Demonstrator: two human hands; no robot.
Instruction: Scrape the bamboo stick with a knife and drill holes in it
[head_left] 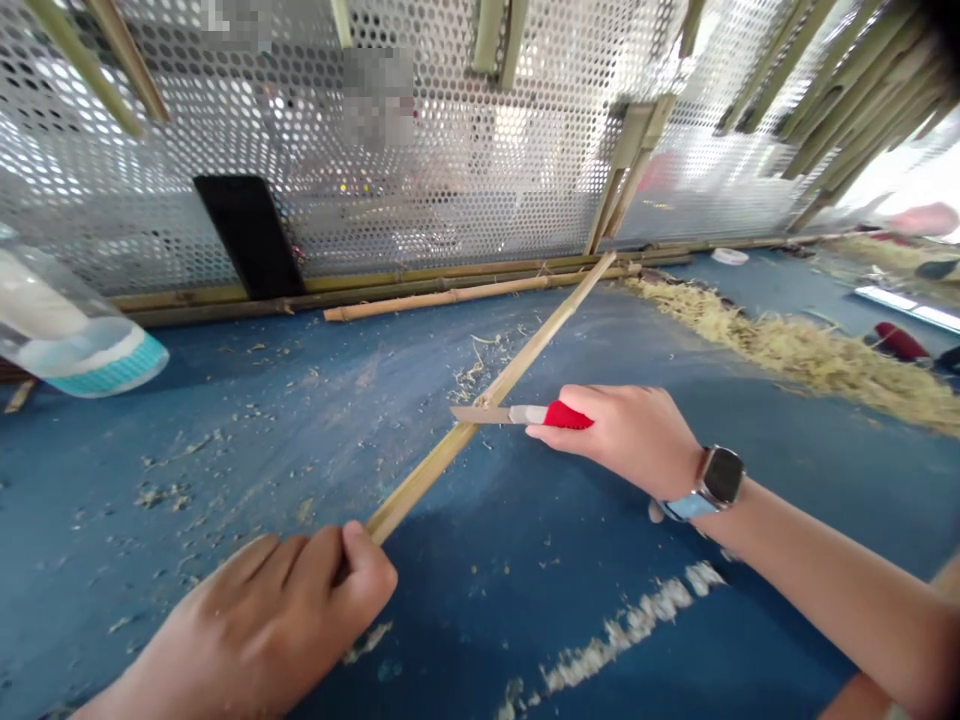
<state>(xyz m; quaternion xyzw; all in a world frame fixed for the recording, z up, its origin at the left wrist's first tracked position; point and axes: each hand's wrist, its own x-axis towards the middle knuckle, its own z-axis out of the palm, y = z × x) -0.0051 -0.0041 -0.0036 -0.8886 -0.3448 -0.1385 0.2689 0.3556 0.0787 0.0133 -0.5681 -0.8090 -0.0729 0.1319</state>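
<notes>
Head view, left to right: a clear plastic container (67,330) with a teal-patterned base lies tilted at the left edge, above the blue worktop (480,640), which is strewn with fine shavings (169,495); behind it stands a perforated metal sheet (450,150), with a black panel (251,235) leaning against it and a loose bamboo lath (442,298) lying along its foot; the left hand (262,620) is closed around the near end of a long bamboo strip (480,410), which runs diagonally up the worktop towards the sheet; the right hand (615,440), with a wristwatch (712,485) on its wrist, is closed around the red grip of a utility knife (566,415), whose blade crosses the strip near its middle; whether the edge is biting cannot be told; a long heap of pale bamboo shavings (810,350) lies to the right, and its bulk suggests that much cutting is already done; bundled bamboo strips (847,110) at upper right appear to be left over, though their state cannot be told from this view.
</notes>
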